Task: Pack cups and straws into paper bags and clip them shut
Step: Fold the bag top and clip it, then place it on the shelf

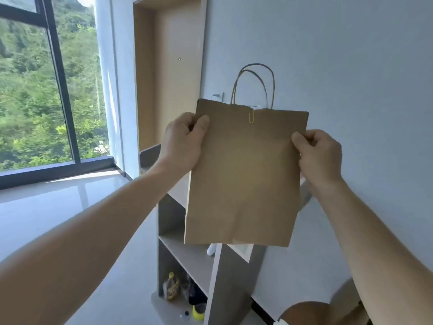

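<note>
Pale blue wall and a grey open shelf unit stand behind a flat brown paper bag with twisted handles, held upright in mid-air. Left hand pinches its left edge, right hand its right edge. Yellow wire paperclip sits on the closed top rim.

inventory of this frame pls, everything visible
paper bag: 1, brown, held up mid-frame
paper clip: 1, yellow, on bag's top edge
bag handles: 2, brown, above bag's top
shelf unit: 1, grey, below bag
bottle: 1, yellow cap, low shelf
round object: 1, yellow-green, bottom shelf
window: 1, dark frame, left
door: 1, light wood, behind
left hand: 1, pinches bag's left edge
right hand: 1, pinches bag's right edge
</note>
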A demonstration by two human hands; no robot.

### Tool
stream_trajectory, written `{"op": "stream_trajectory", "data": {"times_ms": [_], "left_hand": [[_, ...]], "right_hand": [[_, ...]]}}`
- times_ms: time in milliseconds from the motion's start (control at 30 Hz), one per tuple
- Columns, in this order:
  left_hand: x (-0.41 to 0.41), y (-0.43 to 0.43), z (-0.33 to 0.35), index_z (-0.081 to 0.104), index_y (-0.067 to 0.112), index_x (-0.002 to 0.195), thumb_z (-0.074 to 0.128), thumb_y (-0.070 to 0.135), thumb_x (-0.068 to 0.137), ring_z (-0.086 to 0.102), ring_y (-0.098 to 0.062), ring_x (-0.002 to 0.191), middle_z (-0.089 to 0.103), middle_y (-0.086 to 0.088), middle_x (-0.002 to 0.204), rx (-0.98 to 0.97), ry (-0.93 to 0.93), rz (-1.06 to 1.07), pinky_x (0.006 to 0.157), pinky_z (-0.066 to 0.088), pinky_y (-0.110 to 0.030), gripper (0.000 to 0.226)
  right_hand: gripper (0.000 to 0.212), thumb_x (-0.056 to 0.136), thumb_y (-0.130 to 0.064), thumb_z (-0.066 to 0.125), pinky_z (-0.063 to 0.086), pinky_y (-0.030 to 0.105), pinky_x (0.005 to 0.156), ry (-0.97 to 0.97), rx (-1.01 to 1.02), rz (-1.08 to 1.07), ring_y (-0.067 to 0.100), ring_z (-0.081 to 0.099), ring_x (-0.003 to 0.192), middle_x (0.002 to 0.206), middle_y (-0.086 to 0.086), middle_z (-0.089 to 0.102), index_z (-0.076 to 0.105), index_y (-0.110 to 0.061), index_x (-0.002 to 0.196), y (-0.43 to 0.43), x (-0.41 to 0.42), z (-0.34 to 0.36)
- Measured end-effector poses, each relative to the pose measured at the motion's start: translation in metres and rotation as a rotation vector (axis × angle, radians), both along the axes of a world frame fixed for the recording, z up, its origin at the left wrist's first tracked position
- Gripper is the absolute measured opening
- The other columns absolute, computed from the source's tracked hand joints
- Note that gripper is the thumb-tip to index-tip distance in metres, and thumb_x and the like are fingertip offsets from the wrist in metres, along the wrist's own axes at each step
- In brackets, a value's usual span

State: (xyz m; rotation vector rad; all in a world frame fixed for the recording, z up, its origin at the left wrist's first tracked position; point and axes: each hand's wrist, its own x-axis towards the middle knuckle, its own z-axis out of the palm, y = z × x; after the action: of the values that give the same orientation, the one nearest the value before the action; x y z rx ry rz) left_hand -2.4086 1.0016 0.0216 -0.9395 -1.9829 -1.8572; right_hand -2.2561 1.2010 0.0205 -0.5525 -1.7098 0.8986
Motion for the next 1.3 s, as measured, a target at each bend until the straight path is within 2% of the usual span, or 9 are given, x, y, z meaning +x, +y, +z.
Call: {"op": "stream_trajectory", "data": {"times_ms": [100,167,400,500,600,767,900,1067,1300], "left_hand": [[-0.046,-0.008,0.01,0.067,0.006,0.099,0.055,0.039,0.097,0.064,-0.029,0.089,0.069,-0.012,0.098,0.022,0.004,0.064,0.078,0.053,-0.043,0.035],[-0.076,-0.009,0.011,0.066,0.007,0.097,0.055,0.04,0.097,0.063,-0.027,0.084,0.07,-0.009,0.094,0.027,0.019,0.112,0.072,0.053,-0.032,0.035],[-0.187,0.0,0.007,0.064,0.019,0.084,0.055,0.039,0.098,0.053,-0.012,0.066,0.062,0.002,0.076,-0.032,0.044,0.236,0.059,0.042,-0.027,0.026],[-0.232,0.005,0.004,0.068,0.013,0.086,0.057,0.037,0.097,0.054,-0.014,0.069,0.067,-0.006,0.08,-0.053,0.05,0.272,0.058,0.042,-0.022,0.028],[-0.276,0.009,-0.001,0.071,0.012,0.089,0.058,0.037,0.096,0.06,-0.018,0.074,0.07,-0.007,0.084,-0.083,0.045,0.277,0.064,0.047,-0.03,0.029],[-0.346,0.026,-0.016,0.058,0.024,0.062,0.057,0.035,0.097,0.049,-0.001,0.054,0.054,0.01,0.059,-0.169,0.088,0.248,0.049,0.035,-0.013,0.037],[-0.402,0.047,-0.026,0.05,0.018,0.056,0.058,0.036,0.096,0.044,-0.011,0.052,0.047,0.007,0.052,-0.235,0.084,0.18,0.053,0.036,-0.029,0.045],[-0.455,0.076,-0.039,0.032,0.023,0.048,0.06,0.033,0.095,0.032,-0.012,0.048,0.032,0.007,0.041,-0.315,0.091,0.076,0.051,0.026,-0.029,0.056],[-0.51,0.121,-0.052,0.053,0.005,0.06,0.06,0.031,0.096,0.031,-0.011,0.048,0.031,0.005,0.048,-0.412,0.131,0.021,0.048,0.028,-0.023,0.045]], "right_hand": [[0.013,0.092,-0.027,0.063,0.05,0.033,0.059,-0.024,-0.005,0.074,0.01,0.053,0.047,0.063,-0.007,0.06,0.064,-0.022,0.08,-0.001,-0.056,0.015],[0.012,0.093,-0.026,0.062,0.051,0.03,0.054,-0.053,-0.003,0.115,0.007,0.052,0.039,0.063,-0.006,0.06,0.064,-0.02,0.082,0.004,-0.093,0.021],[0.012,0.095,-0.024,0.06,0.047,0.031,0.051,-0.157,0.007,0.262,0.007,0.056,0.04,0.067,0.004,0.063,0.061,-0.016,0.087,0.034,-0.226,0.03],[0.01,0.096,-0.021,0.058,0.049,0.031,0.047,-0.195,-0.025,0.327,0.011,0.059,0.043,0.072,0.007,0.064,0.059,-0.011,0.092,0.044,-0.28,0.035],[0.01,0.098,-0.017,0.056,0.053,0.033,0.05,-0.252,-0.097,0.383,0.018,0.061,0.048,0.072,0.01,0.062,0.056,-0.01,0.09,0.054,-0.332,0.035],[0.009,0.1,-0.013,0.054,0.058,0.034,0.056,-0.325,-0.184,0.395,0.022,0.064,0.054,0.08,0.014,0.062,0.055,-0.004,0.103,0.078,-0.416,0.024],[0.01,0.101,-0.012,0.05,0.055,0.034,0.058,-0.334,-0.233,0.363,0.023,0.065,0.06,0.088,0.014,0.061,0.056,-0.004,0.103,0.102,-0.475,0.006],[0.013,0.103,-0.016,0.047,0.058,0.04,0.069,-0.34,-0.296,0.252,0.025,0.067,0.065,0.083,0.011,0.063,0.057,-0.007,0.103,0.128,-0.532,-0.024],[0.018,0.104,-0.018,0.04,0.056,0.038,0.065,-0.302,-0.333,0.167,0.022,0.061,0.066,0.088,0.01,0.061,0.055,-0.008,0.108,0.171,-0.606,-0.051]]}}
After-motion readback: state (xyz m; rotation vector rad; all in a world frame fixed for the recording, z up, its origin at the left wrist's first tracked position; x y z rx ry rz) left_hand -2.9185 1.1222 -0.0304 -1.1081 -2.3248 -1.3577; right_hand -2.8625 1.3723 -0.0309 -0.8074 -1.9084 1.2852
